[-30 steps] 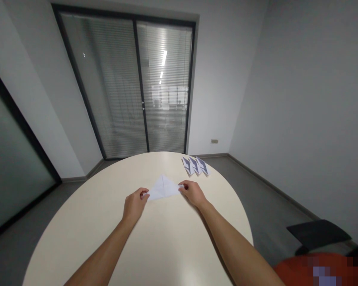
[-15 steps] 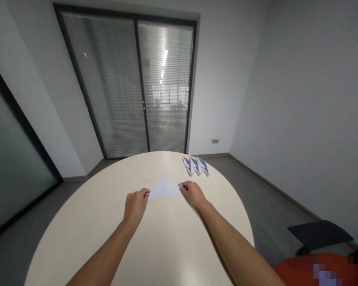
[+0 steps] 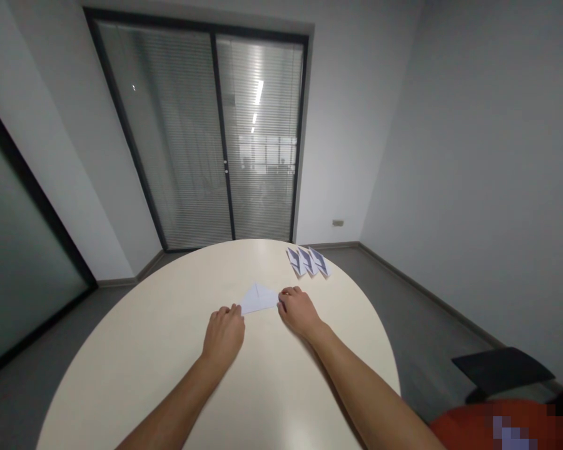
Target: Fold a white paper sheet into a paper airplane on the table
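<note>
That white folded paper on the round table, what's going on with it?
A person is folding a white triangular sheet of paper on a round cream table. The left hand presses at its left corner and the right hand at its right corner, with the paper lying flat between them. Three small folded paper pieces, patterned white and blue-grey, lie in a row farther back on the right.

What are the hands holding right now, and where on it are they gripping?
Both hands are on the folded white paper triangle, lying on the table: left hand at its left corner, right hand at its right corner. Pinching or just pressing cannot be told.
</note>
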A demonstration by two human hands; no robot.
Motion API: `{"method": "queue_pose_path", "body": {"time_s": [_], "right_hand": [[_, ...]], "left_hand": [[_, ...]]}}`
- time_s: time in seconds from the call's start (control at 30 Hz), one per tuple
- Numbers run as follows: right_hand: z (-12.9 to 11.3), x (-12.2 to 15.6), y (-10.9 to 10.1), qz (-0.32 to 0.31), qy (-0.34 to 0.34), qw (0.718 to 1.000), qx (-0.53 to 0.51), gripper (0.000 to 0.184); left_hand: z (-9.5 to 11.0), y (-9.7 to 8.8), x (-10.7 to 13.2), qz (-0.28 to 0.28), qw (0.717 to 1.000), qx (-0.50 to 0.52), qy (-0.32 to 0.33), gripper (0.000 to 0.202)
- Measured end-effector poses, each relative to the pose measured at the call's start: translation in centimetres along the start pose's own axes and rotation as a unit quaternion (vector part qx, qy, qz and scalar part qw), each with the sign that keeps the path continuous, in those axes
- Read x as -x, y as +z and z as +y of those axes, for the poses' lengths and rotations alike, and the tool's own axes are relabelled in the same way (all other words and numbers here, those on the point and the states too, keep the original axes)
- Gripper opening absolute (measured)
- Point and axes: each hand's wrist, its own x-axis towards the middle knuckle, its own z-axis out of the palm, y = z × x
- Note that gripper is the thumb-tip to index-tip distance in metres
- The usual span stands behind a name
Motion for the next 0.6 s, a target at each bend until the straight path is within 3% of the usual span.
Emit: {"method": "queue_pose_path", "body": {"time_s": [0.13, 0.2, 0.37, 0.6], "right_hand": [[-1.8, 0.5, 1.4, -0.035, 0.017, 0.999, -0.02, 0.079], [-2.3, 0.6, 1.9, -0.056, 0.016, 0.998, -0.035, 0.091], [-2.5, 0.4, 1.7, -0.08, -0.017, 0.995, -0.057, 0.096], [-2.4, 0.8, 0.9, -0.099, -0.009, 0.993, -0.071, 0.09]], "left_hand": [[1.1, 1.3, 0.5, 0.02, 1.0, 0.006, 0.022, 0.044], [1.3, 2.4, 0.5, 0.011, 1.0, 0.01, 0.022, 0.05], [1.2, 4.0, 0.0, -0.011, 0.997, 0.06, 0.039, 0.059], [1.3, 2.8, -0.1, -0.054, 0.996, 0.063, 0.044, 0.06]]}}
